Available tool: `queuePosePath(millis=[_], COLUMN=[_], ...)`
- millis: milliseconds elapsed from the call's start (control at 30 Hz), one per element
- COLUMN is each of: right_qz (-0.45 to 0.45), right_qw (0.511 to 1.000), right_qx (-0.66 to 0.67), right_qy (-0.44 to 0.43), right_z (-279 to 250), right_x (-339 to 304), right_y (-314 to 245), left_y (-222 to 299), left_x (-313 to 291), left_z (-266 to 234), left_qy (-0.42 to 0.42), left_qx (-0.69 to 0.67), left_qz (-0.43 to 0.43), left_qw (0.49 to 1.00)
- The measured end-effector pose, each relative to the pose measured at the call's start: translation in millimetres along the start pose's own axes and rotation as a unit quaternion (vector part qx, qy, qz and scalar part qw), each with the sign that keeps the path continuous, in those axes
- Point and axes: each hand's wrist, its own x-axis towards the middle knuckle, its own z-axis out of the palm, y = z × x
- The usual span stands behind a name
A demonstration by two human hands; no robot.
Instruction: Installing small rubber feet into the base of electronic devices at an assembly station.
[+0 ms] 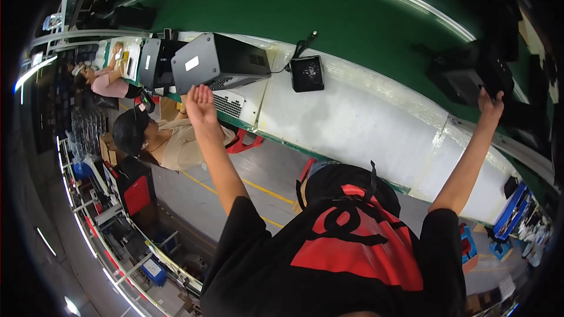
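My left hand point(201, 105) is raised with the palm up and fingers stretched out. It is beside the near lower corner of a black box-shaped case point(235, 58), which has corner feet, vent slots and a white label. Whether the fingertips touch the case I cannot tell. Far to the right, my right hand point(491, 104) has its fingers at the near lower edge of another dark case point(464, 76) over the green belt. Its fingers are bent against that edge, and shadow hides part of the grip. A small black square tray point(307, 74) with a cable lies on the white bench between my arms.
The long white bench point(352, 114) runs along the green conveyor belt point(264, 12). At the left, a co-worker in a black cap point(132, 131) sits close to my left arm; another person point(108, 80) works farther along. Blue bins point(510, 211) stand at the right end.
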Motion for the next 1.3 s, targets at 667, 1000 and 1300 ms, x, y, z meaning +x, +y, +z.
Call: queuePosePath(millis=[667,1000,1300], right_qz=[0.057,0.229,0.383], right_qw=[0.995,0.942,0.855], right_qx=[-0.077,-0.246,-0.284], right_qy=[-0.032,-0.017,-0.203], right_z=[4,-180,-102], right_x=[-172,-284,-297], right_y=[17,68,225], left_y=[-25,18,48], left_x=[125,44,-144], left_z=[10,92,185], left_qy=[0.015,-0.253,-0.283], left_qx=[-0.185,-0.329,-0.248], left_qz=[-0.044,-0.032,0.007], left_qw=[0.982,0.91,0.926])
